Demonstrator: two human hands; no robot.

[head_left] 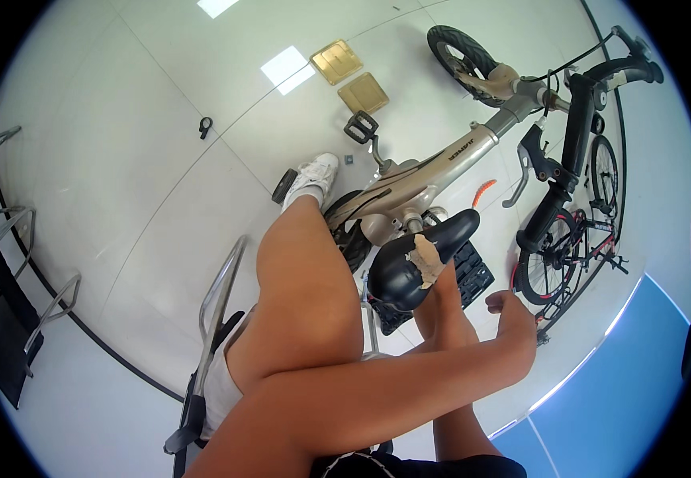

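My left arm crosses my lap from the lower left. My left hand (511,309) is at the right of a black bicycle saddle (397,275), apart from it, with its fingers curled; whatever they hold, if anything, cannot be made out. The saddle cover is torn, showing tan padding. It belongs to a beige child's bicycle (441,163) tilted before me, with its black handlebar (576,135) and brake lever (520,167) to the right. My right arm goes down behind the left forearm, and its hand is hidden.
A black tool case (473,275) lies under the saddle. Two gold metal trays (336,62), a black ring-shaped part (205,127) and an orange strip (484,193) lie on the tiled floor. A red-and-black bicycle (568,255) is at right; black chairs (11,327) stand left.
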